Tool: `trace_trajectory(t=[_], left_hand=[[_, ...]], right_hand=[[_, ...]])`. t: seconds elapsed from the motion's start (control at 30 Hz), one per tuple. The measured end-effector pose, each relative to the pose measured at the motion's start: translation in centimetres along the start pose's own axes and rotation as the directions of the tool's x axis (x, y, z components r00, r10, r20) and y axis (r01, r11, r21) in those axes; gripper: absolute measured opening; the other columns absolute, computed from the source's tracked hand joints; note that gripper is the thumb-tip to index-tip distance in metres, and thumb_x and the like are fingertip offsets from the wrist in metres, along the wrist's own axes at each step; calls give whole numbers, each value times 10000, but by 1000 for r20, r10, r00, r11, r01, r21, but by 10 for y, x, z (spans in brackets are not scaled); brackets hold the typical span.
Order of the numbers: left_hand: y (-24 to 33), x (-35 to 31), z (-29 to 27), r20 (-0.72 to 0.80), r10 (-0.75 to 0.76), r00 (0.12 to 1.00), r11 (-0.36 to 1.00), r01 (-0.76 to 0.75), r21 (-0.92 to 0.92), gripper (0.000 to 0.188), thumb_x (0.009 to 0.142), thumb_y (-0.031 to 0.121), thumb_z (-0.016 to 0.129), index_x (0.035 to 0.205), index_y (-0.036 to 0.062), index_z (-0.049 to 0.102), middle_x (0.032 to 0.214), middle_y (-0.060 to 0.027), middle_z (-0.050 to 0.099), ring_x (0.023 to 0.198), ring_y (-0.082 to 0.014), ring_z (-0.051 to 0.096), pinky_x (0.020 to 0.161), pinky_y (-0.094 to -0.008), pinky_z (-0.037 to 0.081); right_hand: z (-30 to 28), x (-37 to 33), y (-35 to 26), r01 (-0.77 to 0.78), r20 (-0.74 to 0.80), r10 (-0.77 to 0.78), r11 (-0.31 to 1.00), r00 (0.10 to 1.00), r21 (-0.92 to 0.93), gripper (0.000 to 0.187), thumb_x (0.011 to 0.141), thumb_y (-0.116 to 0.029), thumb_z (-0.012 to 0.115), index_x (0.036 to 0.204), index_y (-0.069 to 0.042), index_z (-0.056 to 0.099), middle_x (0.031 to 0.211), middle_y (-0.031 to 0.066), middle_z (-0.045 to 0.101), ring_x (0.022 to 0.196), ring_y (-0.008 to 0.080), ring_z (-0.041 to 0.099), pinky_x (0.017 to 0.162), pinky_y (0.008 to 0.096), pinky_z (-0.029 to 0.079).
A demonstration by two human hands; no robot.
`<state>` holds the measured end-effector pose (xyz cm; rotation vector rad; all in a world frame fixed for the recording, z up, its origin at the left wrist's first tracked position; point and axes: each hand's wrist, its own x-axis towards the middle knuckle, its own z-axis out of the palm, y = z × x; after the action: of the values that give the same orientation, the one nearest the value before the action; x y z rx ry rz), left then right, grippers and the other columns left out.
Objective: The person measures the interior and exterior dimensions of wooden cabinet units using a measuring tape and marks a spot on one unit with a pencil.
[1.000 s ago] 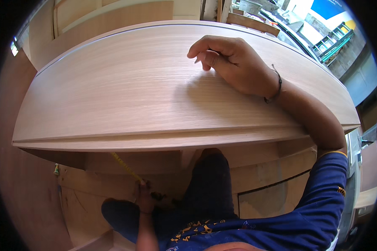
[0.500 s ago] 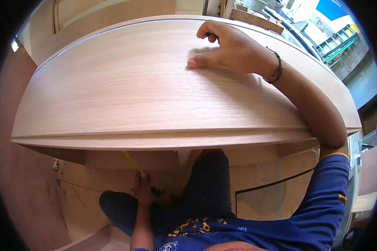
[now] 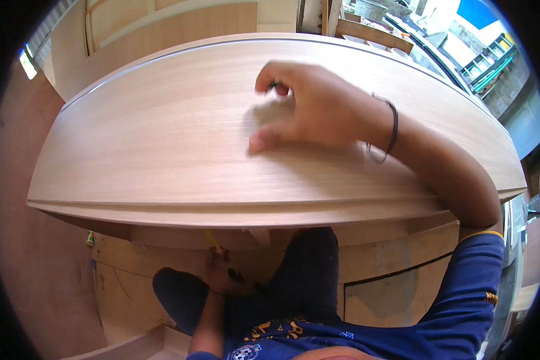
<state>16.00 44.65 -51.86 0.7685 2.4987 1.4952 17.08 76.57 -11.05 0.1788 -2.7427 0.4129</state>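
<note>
A wide, pale wood-grain cabinet panel (image 3: 138,144) lies across in front of me. Above its middle is my right hand (image 3: 324,111), blurred, with the thumb spread from the bent fingers. A small dark thing (image 3: 272,86) is tucked in those fingers; its kind is not clear. Below the panel's near edge, in shadow, my left hand (image 3: 217,267) is closed around a tape measure, whose yellow blade (image 3: 212,239) runs up under the cabinet. The blade's far end is hidden beneath the panel. A black piece (image 3: 236,275) shows beside the left hand.
A brown board wall (image 3: 36,240) rises at the left. Light wood panels (image 3: 192,30) stand behind the cabinet. My bent knees are under its front edge. A small green and yellow tube (image 3: 90,238) is at the left. A teal ladder-like frame (image 3: 492,69) stands far right.
My right hand has moved nearer and a little left over the panel, still with the dark thing. Less yellow blade shows past the cabinet edge. The whole view has shifted slightly.
</note>
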Motion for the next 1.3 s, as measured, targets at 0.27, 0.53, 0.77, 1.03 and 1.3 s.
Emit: trace_trajectory(t=[0.27,0.53,0.77,1.03,1.3], left_hand=[[10,2,-2,61,-250,966,695,223,-683,203,985,214,421,1050,45,513,983,-67,550,938,-196,516,851,-335,421],[2,-18,-5,-7,-28,1000,678,13,-735,246,973,212,462,1184,86,461,1125,-84,514,1045,-180,493,909,-363,409],[3,-11,-8,-27,-124,992,852,93,-516,241,990,240,430,1135,58,491,1024,-78,549,926,-161,539,833,-301,449],[11,-5,-7,18,-365,931,395,172,-902,230,990,268,448,1095,67,483,944,-49,546,844,-135,548,759,-274,473],[19,-2,-11,12,-320,947,585,208,-784,250,988,303,446,1068,70,486,934,-36,526,848,-130,534,755,-274,461]], right_hand=[[-12,-13,43,101,67,-154,861,986,499,164,890,-169,569,957,-19,581,821,27,602,698,52,530,636,222,443],[-3,-6,47,-71,-59,87,971,994,229,101,821,-76,513,790,-13,585,668,-2,542,610,38,466,552,218,384],[-1,-4,51,-63,-78,80,979,994,195,111,808,-82,518,764,-8,589,641,-1,532,582,50,452,531,227,370],[-4,-6,44,-108,-52,118,980,992,165,111,810,-77,528,758,-1,590,650,14,547,618,66,481,559,236,391],[-1,-4,49,-75,-58,85,985,995,153,101,812,-73,521,770,-6,585,675,18,561,620,67,482,565,231,393]])
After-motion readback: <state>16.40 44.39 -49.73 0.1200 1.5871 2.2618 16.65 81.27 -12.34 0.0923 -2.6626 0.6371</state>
